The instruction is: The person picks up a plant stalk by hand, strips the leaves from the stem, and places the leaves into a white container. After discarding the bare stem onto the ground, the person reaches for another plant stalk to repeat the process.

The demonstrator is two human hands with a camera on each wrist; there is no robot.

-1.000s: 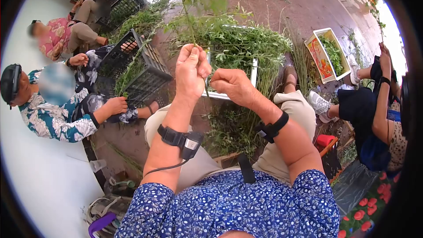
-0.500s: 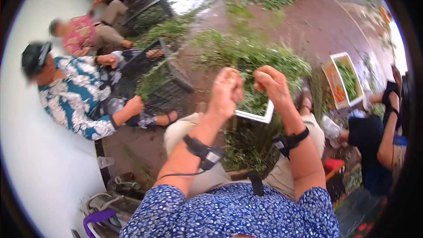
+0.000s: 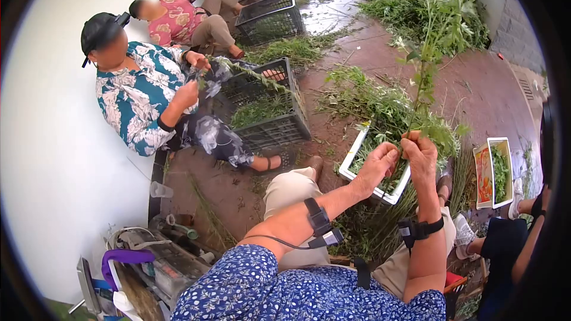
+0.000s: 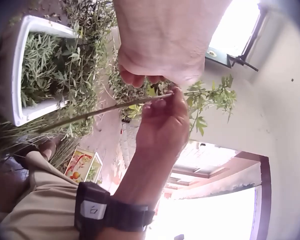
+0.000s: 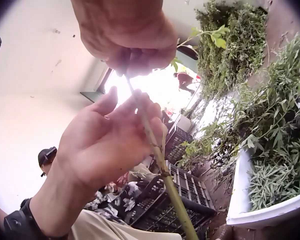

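My right hand pinches a leafy green stem, which stands upright in the head view with its leafy top above the hands. My left hand is beside it, close to the stem. In the right wrist view the left palm faces the camera. Its fingers are loosely bent behind the stem and its thumb stands apart. The stem's bare lower end slants down past both hands. Below them sits a white crate full of cut greens.
A black crate with greens stands to the left, by a seated person in a patterned shirt. A small white box of leaves is at the right. Cut plants are piled at the back.
The head view has swung left, so both hands appear farther right. A second ago the left hand held the stem; now the right hand pinches it, with the left beside.
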